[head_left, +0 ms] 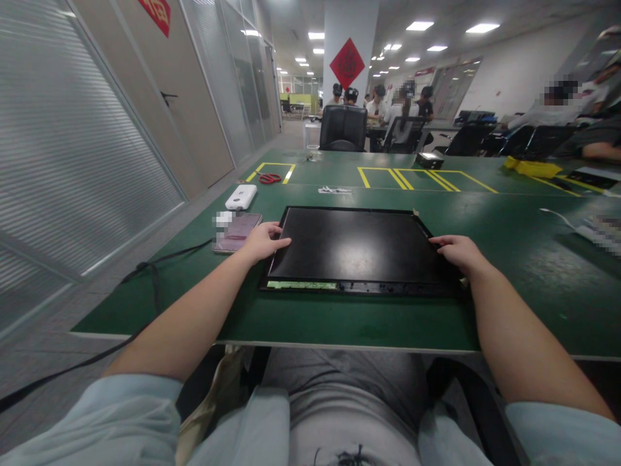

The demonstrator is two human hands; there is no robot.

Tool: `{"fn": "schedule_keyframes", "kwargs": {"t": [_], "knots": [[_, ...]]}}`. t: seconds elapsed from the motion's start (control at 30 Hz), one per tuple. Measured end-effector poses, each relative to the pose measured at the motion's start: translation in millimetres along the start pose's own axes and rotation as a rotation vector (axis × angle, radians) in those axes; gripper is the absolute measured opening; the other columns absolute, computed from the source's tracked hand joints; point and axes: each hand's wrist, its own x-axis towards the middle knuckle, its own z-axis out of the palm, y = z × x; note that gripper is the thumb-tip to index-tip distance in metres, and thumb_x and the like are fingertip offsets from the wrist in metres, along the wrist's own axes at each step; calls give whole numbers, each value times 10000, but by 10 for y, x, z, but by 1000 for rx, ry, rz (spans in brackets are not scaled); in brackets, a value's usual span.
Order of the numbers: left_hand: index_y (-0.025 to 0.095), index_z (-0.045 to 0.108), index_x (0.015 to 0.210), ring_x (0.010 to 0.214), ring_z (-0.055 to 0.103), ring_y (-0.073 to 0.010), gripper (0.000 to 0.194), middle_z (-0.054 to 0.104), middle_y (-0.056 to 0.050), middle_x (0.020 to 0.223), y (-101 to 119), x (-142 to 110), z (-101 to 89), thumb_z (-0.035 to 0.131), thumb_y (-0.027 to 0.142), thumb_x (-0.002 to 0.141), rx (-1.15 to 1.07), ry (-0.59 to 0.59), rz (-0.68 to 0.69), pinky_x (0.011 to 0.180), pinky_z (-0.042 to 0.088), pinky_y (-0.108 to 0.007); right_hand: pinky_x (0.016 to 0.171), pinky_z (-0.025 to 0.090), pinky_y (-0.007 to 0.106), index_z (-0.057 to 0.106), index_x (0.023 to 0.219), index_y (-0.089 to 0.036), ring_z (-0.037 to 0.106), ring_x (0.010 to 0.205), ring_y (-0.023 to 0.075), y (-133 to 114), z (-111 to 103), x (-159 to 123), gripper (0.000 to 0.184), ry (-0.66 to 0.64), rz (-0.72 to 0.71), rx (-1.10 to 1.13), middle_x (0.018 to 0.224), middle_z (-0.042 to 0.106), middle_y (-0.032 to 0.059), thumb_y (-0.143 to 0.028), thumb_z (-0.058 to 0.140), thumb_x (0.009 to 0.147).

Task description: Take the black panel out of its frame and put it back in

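A black flat display panel lies in front of me on the green table, with a thin dark frame around it. Along its near edge runs a narrow green circuit strip. My left hand grips the panel's left side, thumb over the top face and fingers at the edge. On the opposite side, my right hand holds the right edge, thumb and index finger closed at the rim, the other fingers partly hidden beneath. A small tape-like tab shows at the far right corner.
Left of the panel are a phone-like flat item, a white device and red-handled scissors. A black strap crosses the table's left side. Small pale strips lie beyond the panel. A black chair and several people are behind.
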Motion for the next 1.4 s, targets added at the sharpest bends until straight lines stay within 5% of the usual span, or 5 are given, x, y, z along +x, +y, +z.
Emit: {"fn": "schedule_keyframes", "kwargs": {"t": [0.23, 0.43, 0.57, 0.9, 1.4], "knots": [[187, 789, 784, 1243, 654, -374, 301, 645, -151, 1405, -28, 30, -17, 915, 361, 573, 117, -12, 49, 1145, 468, -452, 754, 543, 302, 814, 989, -170, 668, 770, 184, 2, -8, 14, 473, 21, -18, -23, 902, 757, 63, 3, 565, 626], [205, 808, 1012, 1307, 609, -342, 349, 640, -121, 1403, -57, 67, -29, 807, 386, 713, 413, -72, 155, 1156, 460, -464, 704, 535, 279, 805, 1077, -164, 651, 711, 163, 1, -2, 23, 525, -11, 6, -49, 906, 764, 61, -1, 569, 638], [191, 743, 1201, 1227, 653, -301, 506, 652, -121, 1366, -128, 109, -16, 771, 406, 745, 396, -79, 185, 1120, 498, -431, 722, 540, 285, 804, 1057, -165, 659, 729, 170, -35, 0, -18, 504, 7, -1, -69, 910, 767, 69, -3, 573, 639], [188, 699, 1263, 1352, 530, -343, 581, 568, -146, 1390, -112, 62, 3, 711, 526, 791, 530, -93, 261, 1185, 406, -495, 782, 530, 293, 808, 1086, -170, 674, 795, 185, -89, -6, -69, 484, 19, 4, -126, 965, 769, 78, -8, 580, 691], [174, 634, 1379, 1523, 363, -376, 648, 586, -169, 1494, -51, 37, 49, 606, 568, 865, 703, -155, 181, 1233, 296, -505, 766, 521, 296, 792, 1129, -165, 668, 774, 185, -34, 2, -7, 506, -10, -13, -169, 975, 768, 80, -12, 565, 703]]}}
